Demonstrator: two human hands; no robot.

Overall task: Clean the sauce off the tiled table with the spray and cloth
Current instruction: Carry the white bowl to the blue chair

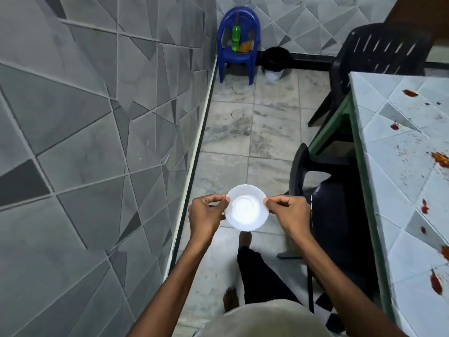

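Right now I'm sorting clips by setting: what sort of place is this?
Probably an eatery or home dining corner: a sauce-spattered pale tiled table, black plastic chairs beside it, grey geometric wall tiles.

Glossy white saucer [246, 207], smooth tiled table [388, 142], moulded blue plastic chair [239, 59], matt floor tiles [267, 132].

Left grip [206, 212] and right grip [289, 210] each pinch opposite rims of a white saucer [246, 210], held level over the floor [267, 132]. Tiled counter [388, 142] along the right edge, red-orange sauce [410, 93] spattered in several blobs down it. Two black chairs at the counter: near one [328, 203] just right of the saucer, far one [379, 52] at the counter's end. Blue plastic chair [237, 60] in the far corner against the grey tiled wall [97, 117]; green spray bottle [235, 37] and orange cloth [245, 46] on its seat, touching. Dark bin [275, 58] just beside it.
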